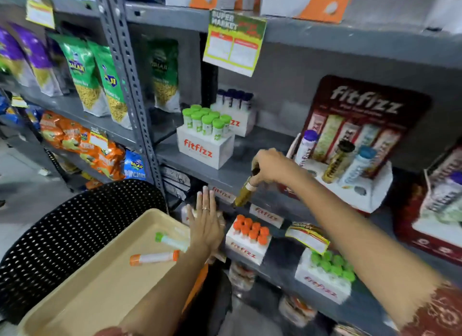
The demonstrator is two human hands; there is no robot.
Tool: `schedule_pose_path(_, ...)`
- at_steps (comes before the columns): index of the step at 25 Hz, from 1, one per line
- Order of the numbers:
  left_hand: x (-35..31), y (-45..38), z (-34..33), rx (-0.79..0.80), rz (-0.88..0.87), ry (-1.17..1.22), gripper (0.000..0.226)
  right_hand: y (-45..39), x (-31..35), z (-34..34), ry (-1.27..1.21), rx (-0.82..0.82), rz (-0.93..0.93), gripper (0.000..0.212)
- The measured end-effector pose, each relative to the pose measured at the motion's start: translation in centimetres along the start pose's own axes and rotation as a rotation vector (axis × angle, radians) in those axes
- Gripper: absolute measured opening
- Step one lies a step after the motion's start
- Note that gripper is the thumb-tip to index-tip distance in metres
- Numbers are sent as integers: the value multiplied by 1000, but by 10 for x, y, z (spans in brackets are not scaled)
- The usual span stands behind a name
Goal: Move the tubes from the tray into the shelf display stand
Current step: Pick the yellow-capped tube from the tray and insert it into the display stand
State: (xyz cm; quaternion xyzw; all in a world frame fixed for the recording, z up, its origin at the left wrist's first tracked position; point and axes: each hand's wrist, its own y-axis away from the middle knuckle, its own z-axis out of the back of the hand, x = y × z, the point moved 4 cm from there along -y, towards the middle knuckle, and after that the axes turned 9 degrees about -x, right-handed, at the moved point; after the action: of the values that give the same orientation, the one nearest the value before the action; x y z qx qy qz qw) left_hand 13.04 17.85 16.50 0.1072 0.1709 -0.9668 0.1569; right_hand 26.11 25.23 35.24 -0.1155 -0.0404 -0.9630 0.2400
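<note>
My right hand [271, 167] grips a gold tube [246, 189] by its dark cap end, hanging tilted in front of the grey shelf edge, left of the red fitfizz display stand [362, 145]. That stand holds a purple-capped, a gold and a blue-capped tube, leaning back. My left hand [206, 220] is flat with fingers spread at the far right corner of the beige tray [100, 285], holding nothing. In the tray lie a green-capped tube [171, 241] and an orange-capped tube [154, 257], both on their sides.
The tray rests on a black perforated chair [62, 235]. White fitfizz boxes of green-capped tubes [206, 135] and dark-capped tubes [235, 110] stand on the shelf; boxes with orange caps [250, 238] and green caps [325, 275] sit one shelf lower. Snack bags fill the left rack.
</note>
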Motion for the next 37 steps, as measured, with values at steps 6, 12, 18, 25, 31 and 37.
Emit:
schedule_pose_path(6, -128, 1, 17, -39, -345, 107, 66, 60, -86, 84, -117, -39, -188, 10)
schedule_pose_path(12, -250, 29, 16, -18, -583, 203, 63, 124, -174, 145, -142, -152, -384, 15)
schedule_pose_path(18, -336, 63, -11, 85, -793, 299, 59, 173, -241, 173, -163, -178, -508, 18)
schedule_pose_path(25, -369, 68, -46, 280, -753, 240, 62, 195, -287, 179, -108, -186, -603, 21)
schedule_pose_path(31, -378, 56, -56, 365, -729, 179, 68, 198, -307, 167, 45, -348, -518, 22)
schedule_pose_path(37, -377, 55, -60, 371, -732, 122, 68, 195, -341, 163, 7, -444, -560, 45)
